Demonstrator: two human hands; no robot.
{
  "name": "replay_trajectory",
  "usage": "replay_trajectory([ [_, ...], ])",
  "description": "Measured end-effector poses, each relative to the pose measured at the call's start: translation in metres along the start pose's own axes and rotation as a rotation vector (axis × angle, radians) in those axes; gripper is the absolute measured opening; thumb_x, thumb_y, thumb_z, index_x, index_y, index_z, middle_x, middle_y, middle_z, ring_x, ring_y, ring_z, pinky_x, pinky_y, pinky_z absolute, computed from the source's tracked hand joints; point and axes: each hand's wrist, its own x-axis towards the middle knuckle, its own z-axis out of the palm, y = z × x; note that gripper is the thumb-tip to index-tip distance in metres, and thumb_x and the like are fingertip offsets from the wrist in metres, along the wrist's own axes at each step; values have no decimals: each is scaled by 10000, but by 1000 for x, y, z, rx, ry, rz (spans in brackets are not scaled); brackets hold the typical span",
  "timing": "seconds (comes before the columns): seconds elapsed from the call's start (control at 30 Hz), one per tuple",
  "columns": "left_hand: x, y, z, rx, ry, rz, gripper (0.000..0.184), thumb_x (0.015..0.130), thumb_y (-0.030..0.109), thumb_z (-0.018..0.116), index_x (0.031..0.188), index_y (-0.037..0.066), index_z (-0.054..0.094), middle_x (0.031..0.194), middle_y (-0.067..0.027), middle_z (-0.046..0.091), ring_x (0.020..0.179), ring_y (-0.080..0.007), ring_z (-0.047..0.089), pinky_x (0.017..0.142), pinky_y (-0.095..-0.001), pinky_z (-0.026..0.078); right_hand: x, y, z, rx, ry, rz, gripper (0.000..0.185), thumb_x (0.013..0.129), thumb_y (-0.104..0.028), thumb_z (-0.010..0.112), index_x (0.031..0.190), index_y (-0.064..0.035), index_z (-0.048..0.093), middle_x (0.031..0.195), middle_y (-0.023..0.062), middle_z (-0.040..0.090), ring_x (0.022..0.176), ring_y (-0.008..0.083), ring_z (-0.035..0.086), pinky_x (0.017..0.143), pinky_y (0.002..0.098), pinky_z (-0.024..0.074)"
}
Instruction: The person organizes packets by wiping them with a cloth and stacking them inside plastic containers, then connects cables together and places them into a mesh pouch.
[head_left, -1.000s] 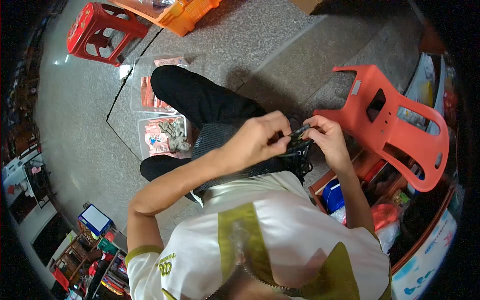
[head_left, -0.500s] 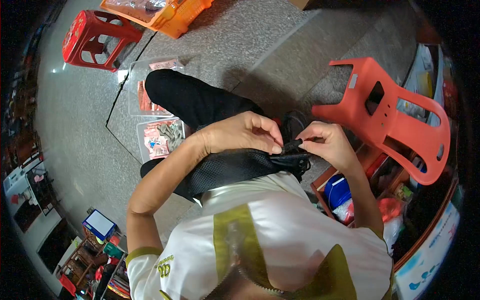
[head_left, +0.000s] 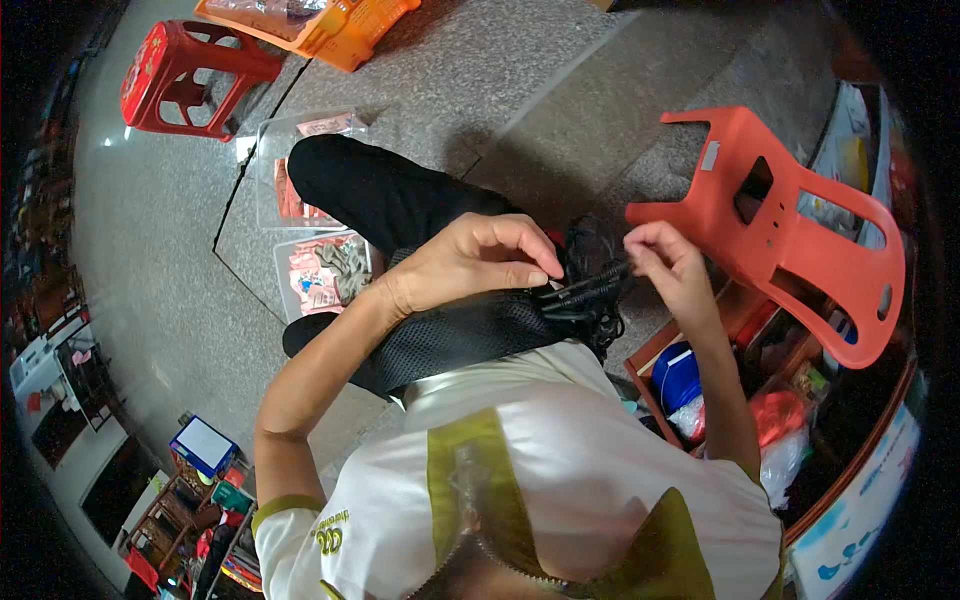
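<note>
My left hand point(head_left: 465, 262) is at the left side of a bundle of black cords point(head_left: 590, 300), over my lap. Its thumb and forefinger close together at the bundle's edge, and what lies between them is too small to name. Right of the bundle is my right hand point(head_left: 672, 268), raised, with its thumb and forefinger tips close together. Anything between those tips is too small to make out. The bundle rests at the right end of a black mesh cloth point(head_left: 460, 338) across my lap.
A red plastic chair point(head_left: 770, 225) lies tipped at the right, above an open drawer holding a blue round item point(head_left: 677, 375). Clear boxes with pink packets point(head_left: 315, 275) sit beyond my legs. At the upper left are a red stool point(head_left: 190, 85) and an orange crate point(head_left: 350, 35).
Both hands worked close together at a dark piece earlier. My right hand has since moved right, away from the bundle, while my left hand stays beside it. The cords now show more openly between them.
</note>
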Motion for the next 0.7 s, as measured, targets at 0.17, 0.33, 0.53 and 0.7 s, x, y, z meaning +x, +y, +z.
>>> replay_trajectory([
  [0.17, 2, -2, 0, 47, 105, 15, 137, 895, -29, 599, 1008, 13, 664, 987, -31, 612, 946, -106, 594, 837, -245, 480, 9, -51, 12, -341, -31, -454, 81, 833, -97, 674, 883, -38, 650, 853, 52, 632, 821, 180, 584, 768, 312, 447],
  [0.33, -8, 4, -2, 206, 161, 87, 137, 887, -41, 594, 994, 9, 662, 1010, -54, 621, 949, -128, 601, 833, -264, 487, 16, -61, 31, -490, -267, -535, 170, 812, -210, 703, 814, -47, 656, 842, 87, 640, 818, 274, 576, 747, 375, 436],
  [0.53, -28, 20, 0, 808, 213, 302, 253, 773, -40, 646, 1019, 18, 645, 1051, -112, 610, 977, -269, 606, 844, -342, 494, 29, -66, 53, -545, -398, -540, 236, 828, -264, 687, 815, -32, 642, 773, 109, 626, 808, 294, 597, 720, 390, 459],
  [0.7, -59, 21, 7, 1184, 315, 366, 321, 753, 55, 623, 1073, 36, 646, 1041, -101, 597, 990, -278, 594, 859, -365, 485, 41, -83, 72, -375, -627, -338, 199, 839, -156, 688, 935, 16, 662, 813, 114, 632, 732, 188, 611, 659, 309, 480],
])
